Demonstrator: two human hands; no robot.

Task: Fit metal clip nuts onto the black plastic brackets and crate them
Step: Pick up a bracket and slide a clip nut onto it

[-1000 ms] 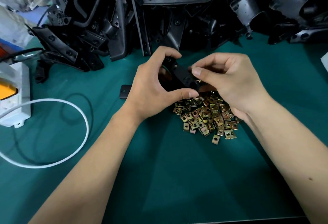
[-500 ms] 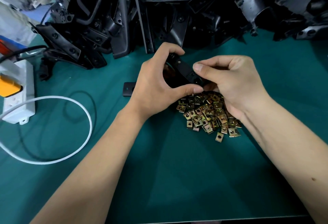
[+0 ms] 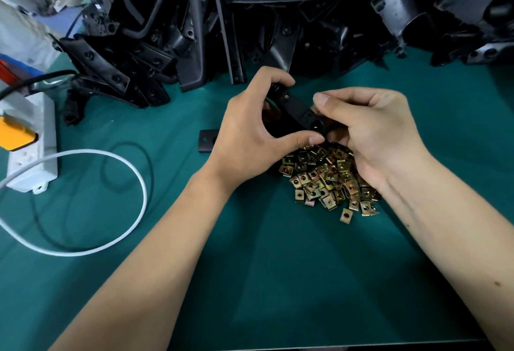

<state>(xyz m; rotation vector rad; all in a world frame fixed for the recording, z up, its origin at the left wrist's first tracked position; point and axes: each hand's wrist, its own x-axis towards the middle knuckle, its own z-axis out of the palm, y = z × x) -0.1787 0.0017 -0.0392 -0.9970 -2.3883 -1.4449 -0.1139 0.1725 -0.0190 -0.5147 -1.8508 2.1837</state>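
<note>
Bracket (image 3: 294, 112): gripped by left hand (image 3: 247, 133), just above nut pile (image 3: 328, 178).
Right hand (image 3: 370, 128): fingertips pinched at bracket's end; nut hidden.
Risk: a skewed nut could slip off into the pile.

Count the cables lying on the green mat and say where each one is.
2, both left of the left hand. A white cable loops out from the power strip. A thin black cable curls inside and under that loop. Parts of both run out of frame.
</note>
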